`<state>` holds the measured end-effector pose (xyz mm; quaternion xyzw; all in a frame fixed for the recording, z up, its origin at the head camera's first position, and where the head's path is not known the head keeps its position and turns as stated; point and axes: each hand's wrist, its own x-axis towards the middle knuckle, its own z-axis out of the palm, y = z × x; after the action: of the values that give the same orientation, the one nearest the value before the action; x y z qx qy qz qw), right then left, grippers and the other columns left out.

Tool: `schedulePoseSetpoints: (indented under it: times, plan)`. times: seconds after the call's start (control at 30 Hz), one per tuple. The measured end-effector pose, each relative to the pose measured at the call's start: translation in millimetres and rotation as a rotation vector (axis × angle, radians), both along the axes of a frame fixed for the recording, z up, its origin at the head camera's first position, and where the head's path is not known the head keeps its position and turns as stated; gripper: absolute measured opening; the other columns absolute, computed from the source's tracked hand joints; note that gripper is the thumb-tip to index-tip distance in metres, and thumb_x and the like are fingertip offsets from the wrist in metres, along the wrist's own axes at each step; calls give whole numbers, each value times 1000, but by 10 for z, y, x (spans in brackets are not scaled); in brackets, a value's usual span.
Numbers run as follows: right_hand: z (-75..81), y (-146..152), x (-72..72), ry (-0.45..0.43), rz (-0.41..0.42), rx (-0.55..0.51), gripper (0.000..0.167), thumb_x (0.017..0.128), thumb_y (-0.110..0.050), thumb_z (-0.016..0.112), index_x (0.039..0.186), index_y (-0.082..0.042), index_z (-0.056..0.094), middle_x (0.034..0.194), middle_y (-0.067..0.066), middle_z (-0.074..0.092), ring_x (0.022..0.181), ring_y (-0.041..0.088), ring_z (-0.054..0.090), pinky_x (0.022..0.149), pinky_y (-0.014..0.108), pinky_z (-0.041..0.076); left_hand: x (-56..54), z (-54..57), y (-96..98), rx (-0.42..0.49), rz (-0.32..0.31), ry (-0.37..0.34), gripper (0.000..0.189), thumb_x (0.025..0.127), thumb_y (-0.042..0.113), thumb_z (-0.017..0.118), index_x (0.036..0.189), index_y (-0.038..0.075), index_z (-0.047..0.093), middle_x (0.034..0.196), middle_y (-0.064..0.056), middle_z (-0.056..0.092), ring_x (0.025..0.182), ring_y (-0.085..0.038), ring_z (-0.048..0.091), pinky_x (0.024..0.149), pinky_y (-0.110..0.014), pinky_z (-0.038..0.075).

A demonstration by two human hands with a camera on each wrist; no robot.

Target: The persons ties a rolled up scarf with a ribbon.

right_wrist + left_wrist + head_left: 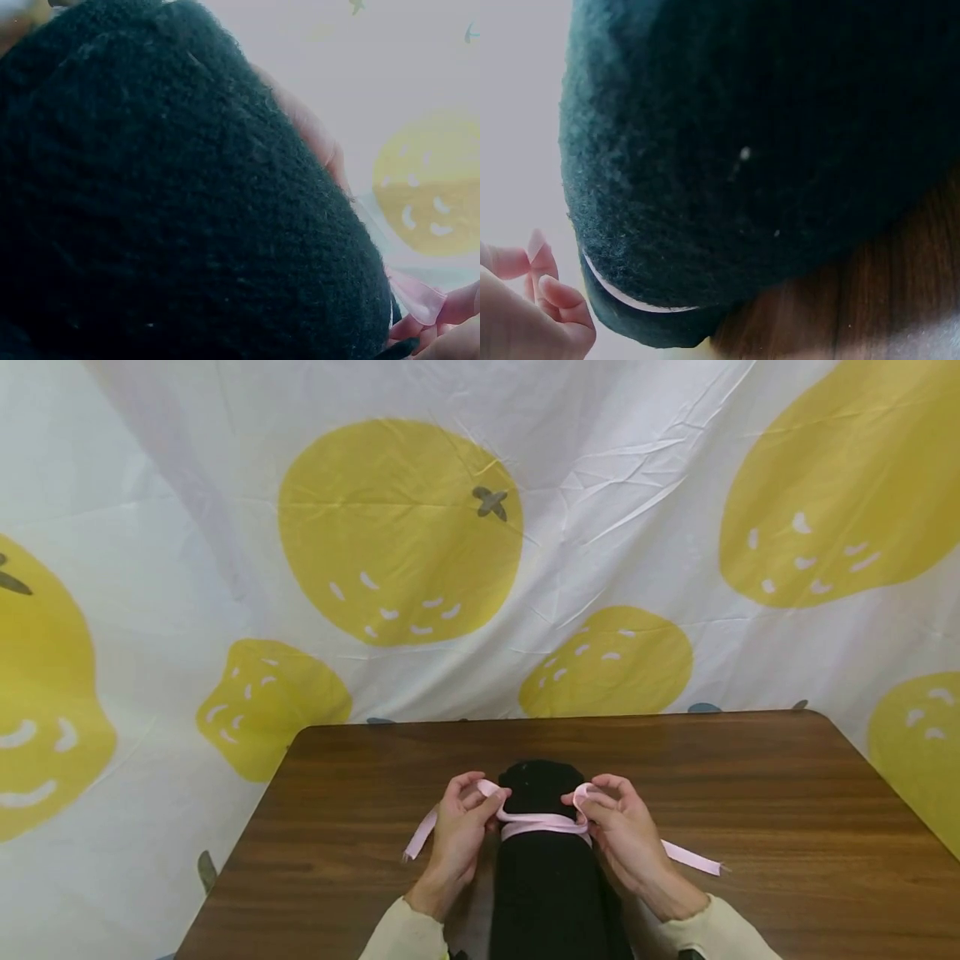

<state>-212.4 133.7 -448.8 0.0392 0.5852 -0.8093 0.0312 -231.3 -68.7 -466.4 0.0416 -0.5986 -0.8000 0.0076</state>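
A long black fuzzy-knit bundle lies lengthwise on the table, its rounded end pointing away from me. Pink ribbon crosses it near that far end in two bands. On the bundle's left side my left hand pinches one length of the ribbon between thumb and fingers, with the loose tail hanging out to the left. Opposite it, my right hand pinches a small loop of the ribbon; its tail sticks out to the right. Black knit fills most of the right wrist view, with pinched ribbon at lower right.
Under the bundle is a dark wood-grain table with rounded far corners. Behind its far edge hangs a white cloth printed with yellow fruit.
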Motion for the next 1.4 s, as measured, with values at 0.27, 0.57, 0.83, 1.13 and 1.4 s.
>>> schedulePoseSetpoints:
  times: [0.27,0.57,0.83,1.13,1.4]
  plan:
    - [1,16,-6,-14,6,33,31,97,1,57,115,-8,35,96,0,75,81,7,65,62,16,43,-8,31,28,-36,42,-6,42,86,4,74,119,5,48,91,-6,74,75,-11,64,64,-23,46]
    - [7,14,-4,37,31,72,14,95,-4,64,103,-5,52,91,-3,76,91,9,69,64,19,44,-13,52,54,-60,28,9,39,86,4,75,114,6,50,93,-8,76,76,-10,66,62,-22,44]
    - [24,-5,-16,49,54,108,14,94,-5,65,105,-1,58,96,-1,76,98,12,70,63,19,44,5,70,65,-112,-37,110,40,86,4,74,119,4,51,103,-17,74,92,-20,72,71,-23,54]
    - [48,-11,-18,73,84,147,19,95,-5,64,110,3,56,101,5,76,100,13,70,68,20,47,6,98,64,-157,-101,155,44,86,5,76,124,2,55,102,-17,74,91,-29,72,70,-22,55]
    - [60,-24,-25,78,117,174,23,94,-6,65,112,6,59,109,15,73,104,18,70,87,24,53,9,136,65,-193,-162,208,46,86,5,75,126,-1,54,105,-19,73,92,-37,70,69,-22,55]
